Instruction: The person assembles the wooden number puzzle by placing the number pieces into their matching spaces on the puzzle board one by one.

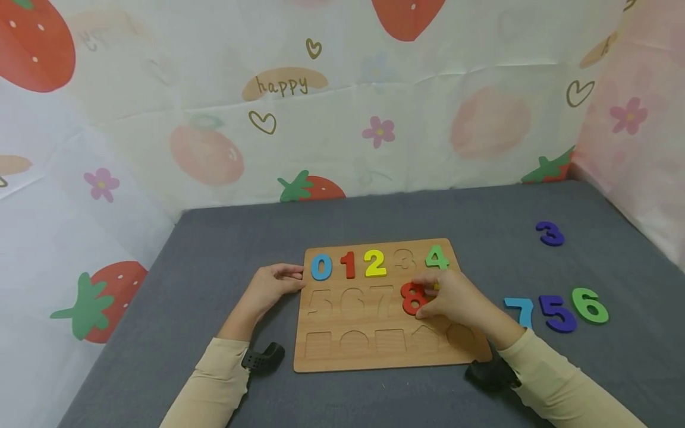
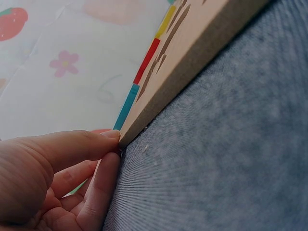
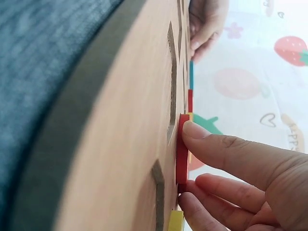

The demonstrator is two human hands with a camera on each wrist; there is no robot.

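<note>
The right hand (image 1: 455, 300) pinches a red number 8 (image 1: 411, 298) between thumb and fingers, over the middle row of the wooden number board (image 1: 353, 360). In the right wrist view the red 8 (image 3: 182, 149) stands on edge-on, close to the board's surface, with a yellow piece (image 3: 176, 221) beside it, mostly hidden by the hand in the head view. At the board's left edge, the left hand (image 1: 273, 283) holds the upper corner, its thumb (image 2: 103, 139) and curled fingers meeting there. Blue 0 (image 1: 314, 267), red 1 (image 1: 350, 265), yellow 2 (image 1: 376, 272) and green 4 (image 1: 437, 258) sit in the top row.
Right of the board lie a light-blue 7 (image 1: 526, 309), a purple 5 (image 1: 559, 313) and a green 6 (image 1: 578, 297); a purple 3 (image 1: 554, 239) lies farther back. A grey cloth (image 1: 241, 232) covers the table. Printed fabric (image 1: 332, 142) hangs behind it.
</note>
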